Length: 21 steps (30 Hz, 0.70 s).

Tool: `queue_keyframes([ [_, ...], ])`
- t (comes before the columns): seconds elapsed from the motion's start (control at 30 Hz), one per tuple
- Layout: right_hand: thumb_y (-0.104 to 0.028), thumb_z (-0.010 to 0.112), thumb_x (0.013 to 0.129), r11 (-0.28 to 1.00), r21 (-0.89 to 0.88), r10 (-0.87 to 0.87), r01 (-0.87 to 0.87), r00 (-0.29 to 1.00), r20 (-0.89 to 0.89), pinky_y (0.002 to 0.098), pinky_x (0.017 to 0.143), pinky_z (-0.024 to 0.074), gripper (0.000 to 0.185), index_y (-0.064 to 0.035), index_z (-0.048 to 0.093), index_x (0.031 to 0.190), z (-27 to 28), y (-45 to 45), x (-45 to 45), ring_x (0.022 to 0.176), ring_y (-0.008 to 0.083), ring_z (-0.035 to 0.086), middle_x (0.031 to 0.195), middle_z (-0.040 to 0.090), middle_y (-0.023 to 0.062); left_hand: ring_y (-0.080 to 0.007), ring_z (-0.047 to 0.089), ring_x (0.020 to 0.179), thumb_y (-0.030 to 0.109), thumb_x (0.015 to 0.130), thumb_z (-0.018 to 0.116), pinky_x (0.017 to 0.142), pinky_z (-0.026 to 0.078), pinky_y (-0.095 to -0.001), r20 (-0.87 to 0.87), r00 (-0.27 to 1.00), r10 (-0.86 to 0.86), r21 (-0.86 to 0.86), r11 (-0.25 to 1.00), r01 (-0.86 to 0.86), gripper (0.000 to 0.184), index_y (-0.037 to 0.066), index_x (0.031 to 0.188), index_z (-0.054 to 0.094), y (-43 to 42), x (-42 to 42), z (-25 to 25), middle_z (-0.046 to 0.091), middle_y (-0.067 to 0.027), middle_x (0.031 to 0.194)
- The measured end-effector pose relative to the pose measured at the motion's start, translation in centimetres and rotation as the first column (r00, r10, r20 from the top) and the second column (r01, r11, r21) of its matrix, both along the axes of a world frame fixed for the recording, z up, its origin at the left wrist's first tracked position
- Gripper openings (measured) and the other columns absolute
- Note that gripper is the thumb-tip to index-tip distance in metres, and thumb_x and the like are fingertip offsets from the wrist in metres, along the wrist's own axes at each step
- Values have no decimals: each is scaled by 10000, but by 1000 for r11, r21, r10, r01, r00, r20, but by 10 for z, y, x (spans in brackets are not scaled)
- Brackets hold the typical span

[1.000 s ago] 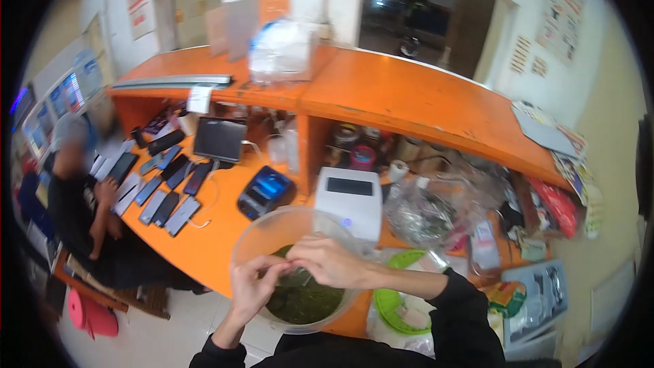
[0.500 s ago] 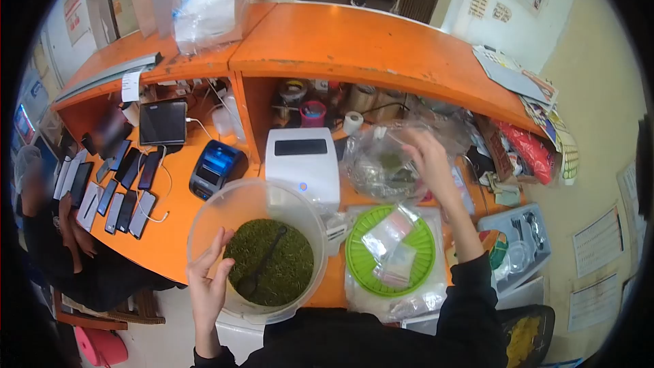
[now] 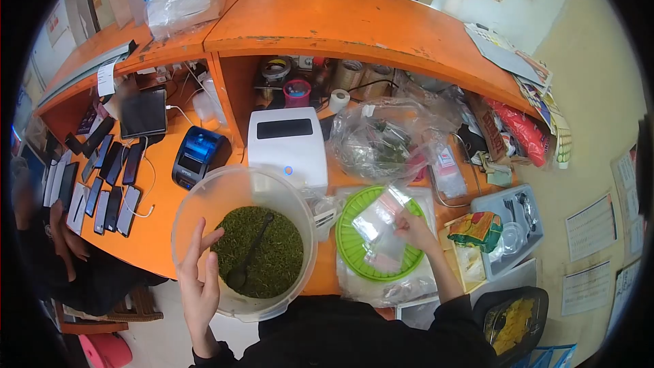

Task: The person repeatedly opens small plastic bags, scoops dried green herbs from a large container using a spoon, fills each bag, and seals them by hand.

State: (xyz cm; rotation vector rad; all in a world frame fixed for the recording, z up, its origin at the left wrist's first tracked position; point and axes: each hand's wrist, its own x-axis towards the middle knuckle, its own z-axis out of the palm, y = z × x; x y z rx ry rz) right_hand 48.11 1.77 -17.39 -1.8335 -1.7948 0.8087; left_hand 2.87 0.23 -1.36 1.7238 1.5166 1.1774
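Note:
My left hand (image 3: pixel 202 276) is at the left rim of a clear tub (image 3: pixel 308 252), its fingers spread and nothing in them. Inside the tub are chopped green leaves (image 3: pixel 283 259) with a dark spoon (image 3: pixel 253 255) lying on top. My right hand (image 3: pixel 414 230) is over the right part of a round green lid (image 3: pixel 351 232), fingers bent together at small clear plastic bags (image 3: pixel 377 218). Whether a bag is pinched between its fingertips is too small to tell. More clear plastic sheets (image 3: pixel 354 286) lie under the lid.
A white device (image 3: pixel 287 146) and a black-blue printer (image 3: pixel 199 157) stand behind the tub. Several phones (image 3: pixel 102 208) lie at the left, near a seated person (image 3: pixel 61 252). A plastic bag of greens (image 3: pixel 381 140), a grey tray (image 3: pixel 511 259) and a black food container (image 3: pixel 511 320) are at the right.
My hands were together over the tub, then parted. My right hand went up to the bag of greens and came down to the small bags on the lid. The view has tilted down and shifted right.

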Motion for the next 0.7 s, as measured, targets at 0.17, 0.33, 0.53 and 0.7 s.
queue_keyframes([
  [0.17, -34, 558, 791, 982, 140, 89, -124, 968, 233, 392, 730, 467, 278, -39, 607, 1064, 18, 4, 10, 791, 376, 607, 854, 632, 216, -258, 573, 1020, 60, 860, 521, 971, 343, -347, -42, 999, -31, 28, 999, 32, 409, -5, 1262, 483, 1, 0, 5, 641, -138, 1069],
  [0.33, 32, 470, 780, 979, 178, 43, -97, 958, 285, 400, 771, 460, 361, -13, 586, 1119, 103, 22, -32, 851, 416, 586, 920, 597, 271, -245, 568, 1062, 24, 815, 574, 974, 356, -346, -23, 998, -63, 57, 996, 65, 409, -13, 1218, 519, -2, 2, 8, 641, -139, 1071],
  [0.53, 119, 328, 850, 851, 241, 522, -466, 798, -302, 361, 792, 549, 413, 38, 503, 1216, 195, 46, -120, 986, 306, 620, 1147, 591, 175, -217, 576, 1057, 3, 751, 661, 927, 431, -329, 141, 969, -203, 63, 979, 196, 518, -15, 1240, 493, -5, 19, 18, 620, -138, 1112],
  [0.7, 117, 343, 827, 628, 230, 736, -743, 472, -486, 307, 820, 530, 495, -24, 463, 1286, 223, 60, -192, 977, 244, 633, 1169, 588, 127, -154, 616, 901, 24, 801, 661, 798, 489, -253, 478, 850, -222, 6, 968, 249, 313, -35, 1098, 584, -7, 21, 9, 627, -105, 1035],
])
